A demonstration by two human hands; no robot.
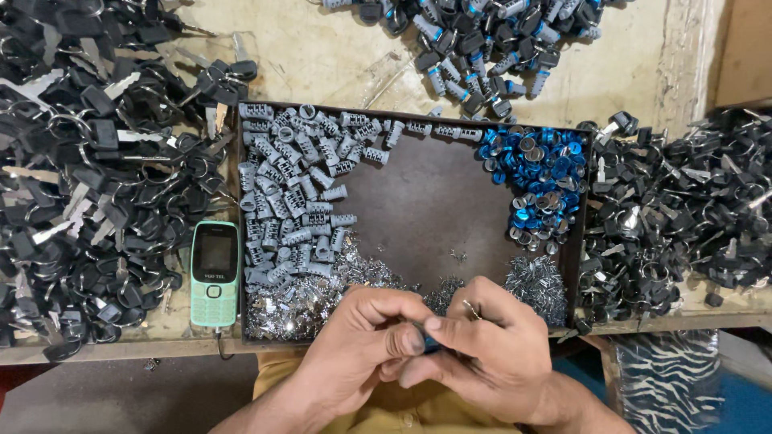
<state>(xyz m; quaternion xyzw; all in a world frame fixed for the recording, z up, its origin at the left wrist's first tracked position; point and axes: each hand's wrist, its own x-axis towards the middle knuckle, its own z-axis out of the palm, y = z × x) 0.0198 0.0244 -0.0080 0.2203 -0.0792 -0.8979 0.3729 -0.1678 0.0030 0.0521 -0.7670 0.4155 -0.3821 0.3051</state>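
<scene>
Small part [430, 341], mostly hidden, pinched between both hands at 6 o'clock, below tray [418, 201]. Left hand [366, 341] grip closed on it; right hand [490, 350] pinching thin pin. Advisable: steady part, align pin squarely.

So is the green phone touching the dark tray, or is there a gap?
Touching. In the head view the green phone's right edge lies flush against the dark tray's left wall, with no gap visible between them.
</scene>
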